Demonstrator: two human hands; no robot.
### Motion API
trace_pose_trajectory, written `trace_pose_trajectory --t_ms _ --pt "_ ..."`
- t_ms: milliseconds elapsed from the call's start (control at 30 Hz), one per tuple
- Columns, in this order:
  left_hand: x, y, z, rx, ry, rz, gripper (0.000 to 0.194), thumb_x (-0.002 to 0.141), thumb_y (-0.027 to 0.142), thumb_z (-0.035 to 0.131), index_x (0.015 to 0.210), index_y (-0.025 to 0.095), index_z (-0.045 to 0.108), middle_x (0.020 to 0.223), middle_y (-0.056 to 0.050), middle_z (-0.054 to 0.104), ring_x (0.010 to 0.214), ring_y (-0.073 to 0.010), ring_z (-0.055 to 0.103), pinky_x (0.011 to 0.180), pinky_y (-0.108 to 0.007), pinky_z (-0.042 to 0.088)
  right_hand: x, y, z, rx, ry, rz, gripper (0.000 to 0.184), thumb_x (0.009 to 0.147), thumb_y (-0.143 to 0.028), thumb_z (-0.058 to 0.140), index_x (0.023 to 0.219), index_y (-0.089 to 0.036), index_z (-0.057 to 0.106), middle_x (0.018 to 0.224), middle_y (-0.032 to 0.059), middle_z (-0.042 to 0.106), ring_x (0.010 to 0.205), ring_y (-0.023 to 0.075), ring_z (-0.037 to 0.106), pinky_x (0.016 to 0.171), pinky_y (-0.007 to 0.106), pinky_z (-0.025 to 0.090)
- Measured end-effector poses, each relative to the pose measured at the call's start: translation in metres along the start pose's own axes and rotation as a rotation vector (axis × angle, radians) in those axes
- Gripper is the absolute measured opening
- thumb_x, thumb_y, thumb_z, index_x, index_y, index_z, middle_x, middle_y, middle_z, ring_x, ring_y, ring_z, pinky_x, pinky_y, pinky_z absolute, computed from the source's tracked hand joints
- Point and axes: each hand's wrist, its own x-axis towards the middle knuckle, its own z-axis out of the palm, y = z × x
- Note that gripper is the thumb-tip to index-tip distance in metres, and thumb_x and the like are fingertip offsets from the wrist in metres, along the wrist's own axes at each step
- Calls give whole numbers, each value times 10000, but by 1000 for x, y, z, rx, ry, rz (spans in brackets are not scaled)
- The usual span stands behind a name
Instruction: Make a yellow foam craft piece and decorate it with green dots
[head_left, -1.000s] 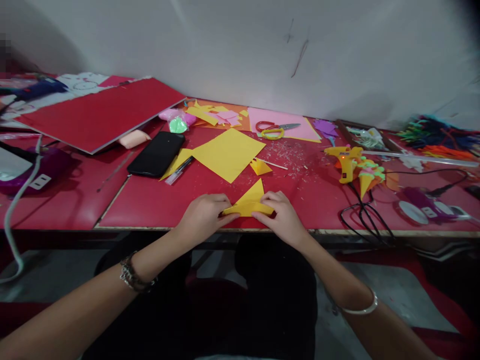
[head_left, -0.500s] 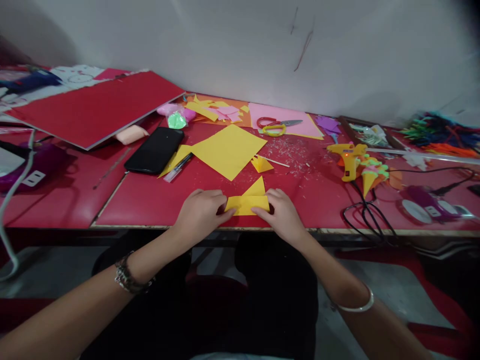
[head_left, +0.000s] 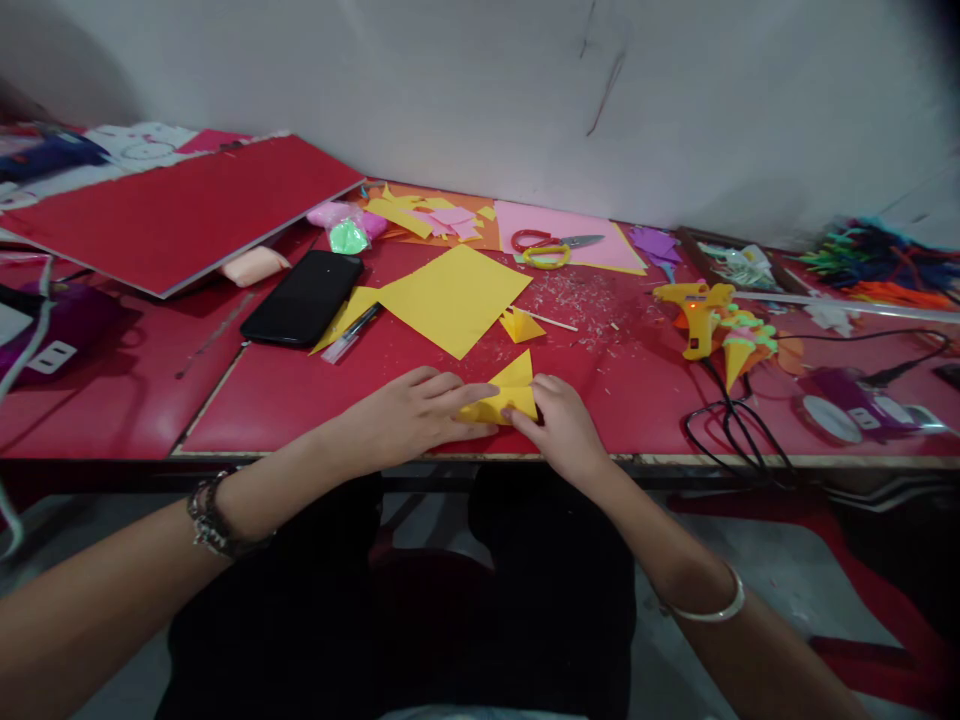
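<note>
Left hand (head_left: 409, 408) flat, fingers spread, pressing folded yellow paper (head_left: 508, 392); right hand (head_left: 561, 428) pinching its edge

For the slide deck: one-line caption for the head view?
Left hand and right hand press a folded yellow paper flat on the red table, near a yellow sheet.

A red table (head_left: 300, 400) bears yellow paper (head_left: 452, 298), a black phone (head_left: 303, 298), scissors (head_left: 551, 248) and a glue gun (head_left: 697, 312).

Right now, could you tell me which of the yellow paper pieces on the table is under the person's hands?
The folded yellow piece at the table's near edge: the left hand presses on it and the right hand pinches its corner. The large yellow square and small folded triangle lie untouched.
</note>
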Motion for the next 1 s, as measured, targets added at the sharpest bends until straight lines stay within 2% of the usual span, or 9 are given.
trace_pose_trajectory --t_ms 100,200,433,533,600,667,800,867,1000 --pt "1 -5 -1 -68 -55 20 478 830 145 427 1250 369 376 1252 3 476 1025 -157 482 842 -280 315 0 1 0 -12 6 -9 248 803 -367 469 651 -172 485 705 41 507 690 169 468 626 286 350" --pt "1 -6 0 -126 -37 4 457 832 151 433 1234 367 402 1232 11 502 1018 -137 497 811 -251 318 0 1 0 -7 7 -18 243 805 -367 464 663 -172 495 714 47 515 695 174 475 630 293 355" --pt "-20 -13 -1 -101 -56 -28 474 830 147 437 1249 363 386 1240 5 508 1036 -155 488 824 -267 316 0 2 1 -27 -6 -10 264 809 -394 451 674 -173 502 713 53 523 704 186 485 625 296 372" --pt "-30 -16 -3 -80 -96 -56 491 829 147 434 1265 363 367 1260 7 493 1080 -161 467 853 -271 308 -3 0 1 -12 33 25 259 805 -383 461 889 -146 523 825 83 557 784 211 509 666 316 407" --pt "-34 -17 -4 -71 -115 -66 487 832 151 426 1267 362 367 1267 7 487 1090 -159 463 864 -270 310 -7 -3 0 -40 94 15 395 794 -364 484 1105 -122 448 980 123 545 905 238 496 745 348 418" --pt "-34 -16 -4 -62 -133 -63 466 839 165 415 1265 350 377 1270 5 484 1091 -161 463 875 -273 316 -10 -9 -3 -147 130 -61 447 801 -284 488 1221 -178 381 1113 127 494 1040 265 434 875 425 360" --pt "-32 -15 -5 -54 -155 -58 453 843 171 403 1274 309 384 1271 -4 482 1110 -179 443 916 -296 309 -19 -22 -9 -356 63 -320 480 811 -102 415 1200 -385 415 1250 35 426 1199 279 296 989 571 128" --pt "-32 -14 -4 -62 -155 -57 463 837 157 405 1276 302 383 1281 -4 472 1120 -182 436 929 -306 308 -22 -24 -11 -384 15 -368 489 804 -89 414 1195 -382 430 1276 33 415 1212 286 286 988 582 115" --pt "-33 -14 -3 -107 -121 -50 467 825 139 417 1260 309 403 1287 0 466 1134 -169 436 947 -303 316 -25 -22 -16 -387 -42 -341 484 786 -74 429 1180 -354 468 1288 47 426 1191 291 321 980 579 144"
